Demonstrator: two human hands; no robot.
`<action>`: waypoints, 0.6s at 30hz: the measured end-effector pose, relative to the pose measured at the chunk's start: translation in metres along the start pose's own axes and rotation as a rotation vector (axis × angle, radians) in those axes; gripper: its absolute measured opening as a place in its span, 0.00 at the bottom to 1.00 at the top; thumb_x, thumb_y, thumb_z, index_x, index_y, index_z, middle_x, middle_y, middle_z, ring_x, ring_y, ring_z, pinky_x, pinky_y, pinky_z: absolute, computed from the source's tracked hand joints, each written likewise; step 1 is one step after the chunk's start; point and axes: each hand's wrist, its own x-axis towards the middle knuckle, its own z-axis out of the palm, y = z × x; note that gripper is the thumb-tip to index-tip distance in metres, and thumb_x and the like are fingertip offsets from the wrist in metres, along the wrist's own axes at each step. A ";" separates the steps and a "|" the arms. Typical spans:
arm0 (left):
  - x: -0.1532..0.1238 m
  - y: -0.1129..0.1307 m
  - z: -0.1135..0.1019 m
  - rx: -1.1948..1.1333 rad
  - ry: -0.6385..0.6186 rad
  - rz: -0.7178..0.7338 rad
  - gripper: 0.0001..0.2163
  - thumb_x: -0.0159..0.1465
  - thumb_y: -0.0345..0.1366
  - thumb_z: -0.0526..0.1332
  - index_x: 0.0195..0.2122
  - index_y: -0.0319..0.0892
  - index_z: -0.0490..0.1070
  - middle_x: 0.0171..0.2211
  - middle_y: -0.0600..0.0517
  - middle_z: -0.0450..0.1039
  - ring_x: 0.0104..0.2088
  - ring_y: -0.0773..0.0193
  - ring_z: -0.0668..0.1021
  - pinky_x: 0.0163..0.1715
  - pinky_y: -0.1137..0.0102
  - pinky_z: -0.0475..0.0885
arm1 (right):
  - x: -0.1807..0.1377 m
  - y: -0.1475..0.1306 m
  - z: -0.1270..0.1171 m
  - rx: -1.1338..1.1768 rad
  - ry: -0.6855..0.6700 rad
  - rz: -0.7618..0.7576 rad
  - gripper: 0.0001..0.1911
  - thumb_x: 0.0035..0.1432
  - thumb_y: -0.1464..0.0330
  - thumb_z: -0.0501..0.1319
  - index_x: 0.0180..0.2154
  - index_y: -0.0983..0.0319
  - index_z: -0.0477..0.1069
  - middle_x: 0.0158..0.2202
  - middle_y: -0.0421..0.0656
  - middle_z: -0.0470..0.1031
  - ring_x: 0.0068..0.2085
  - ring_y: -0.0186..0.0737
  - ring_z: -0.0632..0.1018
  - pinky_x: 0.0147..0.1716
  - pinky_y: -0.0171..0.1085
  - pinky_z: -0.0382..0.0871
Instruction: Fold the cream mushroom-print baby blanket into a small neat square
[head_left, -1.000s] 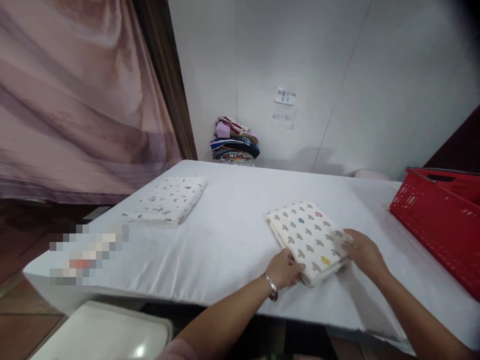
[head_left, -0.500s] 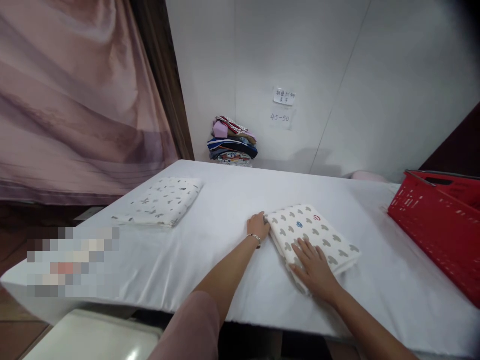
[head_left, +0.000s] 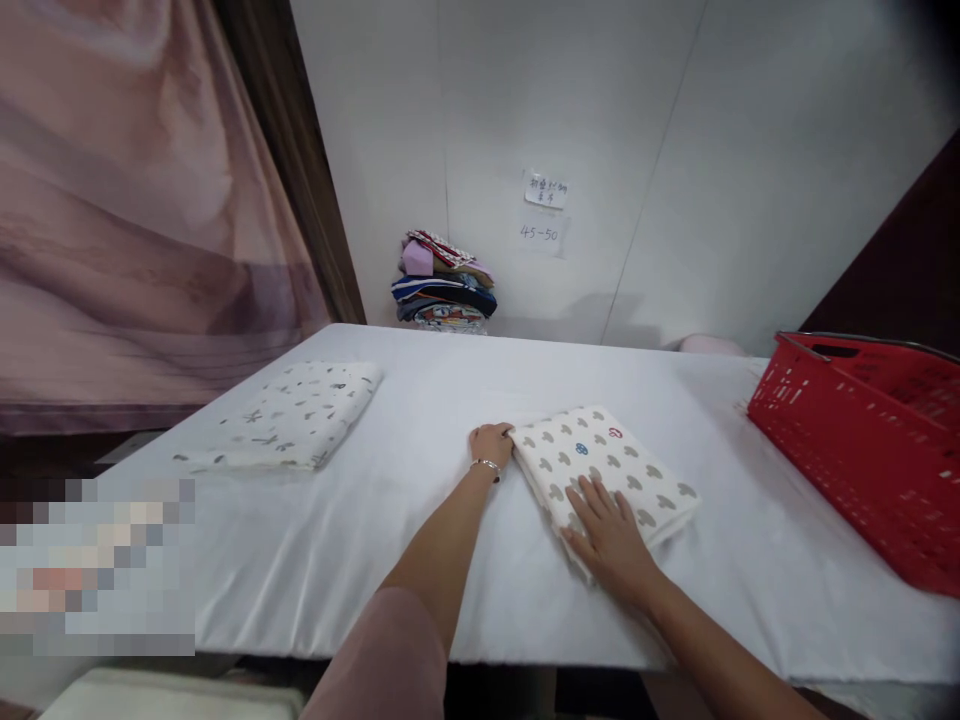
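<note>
A folded white cloth with grey mushroom-like prints, plus a small blue and a small red mark, lies at a slant on the white-covered table. My left hand, wearing a bracelet at the wrist, has its fingers closed on the cloth's far left corner. Flat on the near part of the same cloth rests my right hand, fingers spread. Further left lies a second folded white cloth with small grey leaf-like prints, apart from both hands.
At the right end of the table stands a red plastic basket with a metal handle. A stack of folded fabrics sits by the wall beyond the far edge. Handwritten notes are on the wall. Pink drapery hangs at left.
The view has shifted slightly right, so everything appears a little further left. Both hands keep their places on the mushroom-print cloth.
</note>
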 end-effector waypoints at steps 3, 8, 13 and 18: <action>-0.002 -0.002 -0.004 -0.029 -0.012 0.020 0.15 0.55 0.30 0.55 0.39 0.52 0.75 0.38 0.56 0.76 0.46 0.63 0.72 0.54 0.66 0.54 | 0.001 -0.001 -0.001 0.012 -0.005 0.000 0.32 0.61 0.50 0.41 0.62 0.56 0.50 0.65 0.44 0.44 0.65 0.49 0.44 0.59 0.55 0.39; -0.011 0.005 -0.017 -0.055 -0.036 0.004 0.16 0.57 0.30 0.54 0.46 0.49 0.72 0.47 0.55 0.73 0.49 0.64 0.71 0.53 0.69 0.59 | 0.002 -0.003 -0.003 0.038 -0.009 0.009 0.33 0.60 0.49 0.41 0.62 0.57 0.50 0.65 0.45 0.44 0.64 0.50 0.44 0.59 0.55 0.38; -0.048 0.039 -0.012 0.024 0.056 0.338 0.17 0.62 0.33 0.51 0.52 0.46 0.66 0.57 0.53 0.62 0.59 0.61 0.60 0.60 0.61 0.49 | 0.004 -0.007 -0.005 0.057 -0.029 0.024 0.33 0.60 0.49 0.42 0.62 0.57 0.51 0.65 0.46 0.44 0.65 0.50 0.42 0.59 0.55 0.35; -0.083 0.056 0.010 0.132 -0.123 0.627 0.19 0.63 0.42 0.51 0.55 0.47 0.63 0.61 0.52 0.56 0.62 0.58 0.54 0.61 0.55 0.40 | 0.004 -0.003 -0.022 0.188 -0.122 -0.001 0.32 0.59 0.50 0.45 0.61 0.55 0.52 0.65 0.46 0.45 0.65 0.50 0.44 0.59 0.54 0.39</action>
